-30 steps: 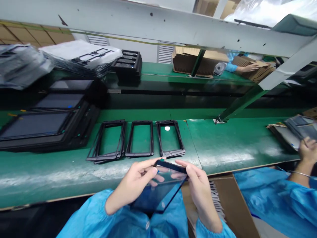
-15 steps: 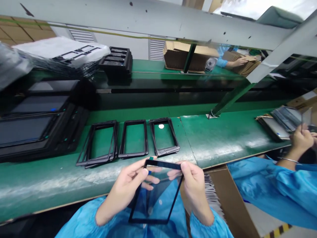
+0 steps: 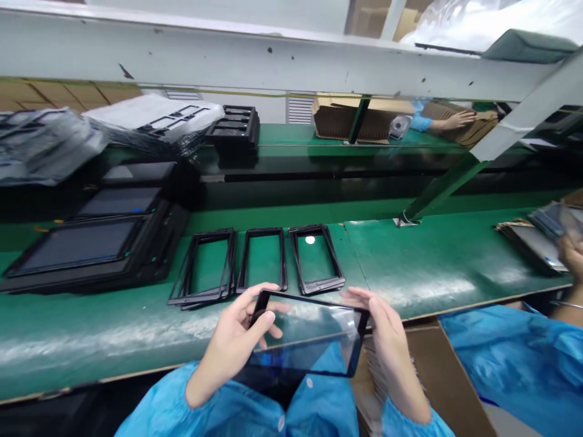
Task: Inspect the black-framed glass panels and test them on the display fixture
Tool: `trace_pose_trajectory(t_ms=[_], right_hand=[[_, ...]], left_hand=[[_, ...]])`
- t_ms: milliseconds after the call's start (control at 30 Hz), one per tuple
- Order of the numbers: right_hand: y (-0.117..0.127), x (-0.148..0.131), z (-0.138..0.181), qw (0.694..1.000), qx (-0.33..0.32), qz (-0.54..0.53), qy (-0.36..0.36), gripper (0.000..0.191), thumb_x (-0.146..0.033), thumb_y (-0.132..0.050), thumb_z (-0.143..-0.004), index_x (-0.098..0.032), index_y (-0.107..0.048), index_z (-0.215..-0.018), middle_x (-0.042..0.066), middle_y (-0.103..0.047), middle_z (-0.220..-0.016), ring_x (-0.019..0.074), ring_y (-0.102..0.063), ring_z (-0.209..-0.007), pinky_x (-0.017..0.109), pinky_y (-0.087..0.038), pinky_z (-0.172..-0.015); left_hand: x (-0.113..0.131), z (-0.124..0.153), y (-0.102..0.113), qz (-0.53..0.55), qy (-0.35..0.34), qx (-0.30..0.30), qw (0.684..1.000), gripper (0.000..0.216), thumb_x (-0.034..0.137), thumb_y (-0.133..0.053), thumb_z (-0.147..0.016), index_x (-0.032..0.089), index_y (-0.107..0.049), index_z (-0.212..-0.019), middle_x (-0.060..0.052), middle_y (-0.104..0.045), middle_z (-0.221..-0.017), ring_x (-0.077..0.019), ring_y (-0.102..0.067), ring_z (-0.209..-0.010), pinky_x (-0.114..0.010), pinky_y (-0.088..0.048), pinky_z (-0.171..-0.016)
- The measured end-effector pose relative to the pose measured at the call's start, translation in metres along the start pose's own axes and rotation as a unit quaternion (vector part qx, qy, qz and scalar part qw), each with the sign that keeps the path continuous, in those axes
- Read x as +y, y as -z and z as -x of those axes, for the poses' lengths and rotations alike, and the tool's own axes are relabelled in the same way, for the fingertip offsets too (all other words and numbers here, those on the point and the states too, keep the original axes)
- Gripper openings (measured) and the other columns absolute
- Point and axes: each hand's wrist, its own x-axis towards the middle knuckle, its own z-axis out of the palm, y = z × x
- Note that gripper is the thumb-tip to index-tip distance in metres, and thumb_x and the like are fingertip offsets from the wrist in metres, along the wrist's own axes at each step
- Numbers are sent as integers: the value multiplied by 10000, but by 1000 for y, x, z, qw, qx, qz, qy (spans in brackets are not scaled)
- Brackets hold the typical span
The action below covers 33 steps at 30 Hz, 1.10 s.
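Note:
A clear glass touch panel [image 3: 357, 346] with a black border is held above my lap, lying lengthwise and tilted. My left hand [image 3: 239, 340] grips its left end, the thumb on the near face and the fingers showing through the glass behind it. At the upper right corner is my right hand [image 3: 385, 337], its thumb along the edge and its fingers partly hidden behind. Just beyond the panel, black rectangular frames lie on the green bench in three small groups: left [image 3: 207, 297], middle [image 3: 264, 231] and right [image 3: 323, 285].
Dark screen panels in black trays [image 3: 86, 243] are stacked at left. A green post [image 3: 439, 188] rises from the bench [image 3: 410, 261]. A co-worker's hand [image 3: 574, 255] holds a panel beside a stack [image 3: 531, 240] at right. Below stands a cardboard box [image 3: 449, 370].
The glass panel has turned from upright to lengthwise between my hands. My right hand has moved right to its new upper right corner. The view has shifted slightly left and up.

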Motion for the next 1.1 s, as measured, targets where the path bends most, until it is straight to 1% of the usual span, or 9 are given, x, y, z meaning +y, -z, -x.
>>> trace_pose_trajectory(t_ms=[167, 267, 367, 500, 667, 833, 900, 967, 1100], right_hand=[[-13, 6, 14, 997, 8, -56, -48, 403, -525, -772, -887, -217, -720, -1141, 53, -834, -772, 215, -761, -537, 304, -606, -568], [-22, 1, 17, 999, 21, -22, -31, 405, -522, -781, -874, -197, -695, -1101, 60, -834, -745, 211, -764, -518, 286, -603, -553], [-24, -5, 19, 999, 7, 11, -29, 374, -517, -768, -883, -193, -698, -1057, 78, -841, -753, 223, -777, -529, 283, -610, -554], [-31, -5, 29, 999, -3, 25, -44, 376, -523, -804, -842, -199, -736, -1019, 92, -841, -741, 245, -779, -524, 297, -625, -553], [-44, 17, 33, 996, 71, 8, -48, 397, -595, -859, -722, -257, -790, -919, 62, -818, -669, 262, -738, -459, 337, -623, -503], [-47, 37, -5, 997, 39, -41, -61, 408, -605, -882, -656, -337, -797, -953, 83, -836, -738, 334, -751, -497, 486, -647, -522], [-57, 39, -21, 993, 43, -96, -57, 380, -582, -862, -703, -387, -778, -1017, 76, -854, -835, 321, -782, -579, 480, -661, -554], [-78, 38, -32, 987, 49, -150, -41, 344, -557, -788, -815, -416, -736, -1124, 49, -861, -928, 289, -808, -669, 446, -672, -594], [-142, 36, -41, 979, -32, -199, -19, 514, -521, -663, -951, -356, -577, -1430, 49, -854, -1068, 286, -830, -892, 468, -685, -768]], left_hand=[[-10, -1, 6, -4, -20, 32, 999, 515, 484, -694, -962, 209, -539, -1369, -152, -809, -1137, -227, -783, -671, -283, -591, -493], [-9, -6, 11, -145, -123, 36, 981, 496, 390, -646, -1006, 254, -515, -1465, -167, -676, -1459, -293, -793, -1054, -412, -672, -826], [-1, -12, 10, -354, -304, 37, 884, 535, 263, -654, -996, 305, -539, -1517, -90, -611, -1557, -320, -588, -1417, -540, -446, -1209], [9, -18, -3, -444, -382, -68, 808, 292, 249, -605, -1033, 264, -731, -1295, -39, -834, -1156, -267, -784, -1038, -435, -582, -998], [8, -19, -6, -431, -341, -86, 831, 214, 222, -616, -1018, 258, -790, -1137, 3, -831, -871, -220, -785, -747, -321, -570, -649], [23, -14, 33, -364, -360, 53, 858, 569, 322, -733, -968, 344, -574, -1513, -84, -671, -1488, -326, -620, -1371, -479, -477, -1154], [25, -12, 49, -213, -330, 144, 908, 793, 356, -752, -960, 397, -354, -1645, -93, -548, -1615, -321, -497, -1497, -525, -364, -1257], [19, -11, 56, -22, -274, 123, 953, 870, 418, -767, -946, 373, -285, -1669, -133, -591, -1572, -325, -562, -1447, -528, -416, -1230], [3, -10, 62, 120, -167, 63, 977, 623, 503, -765, -925, 202, -620, -1451, -213, -766, -1302, -378, -781, -1114, -501, -644, -945]])
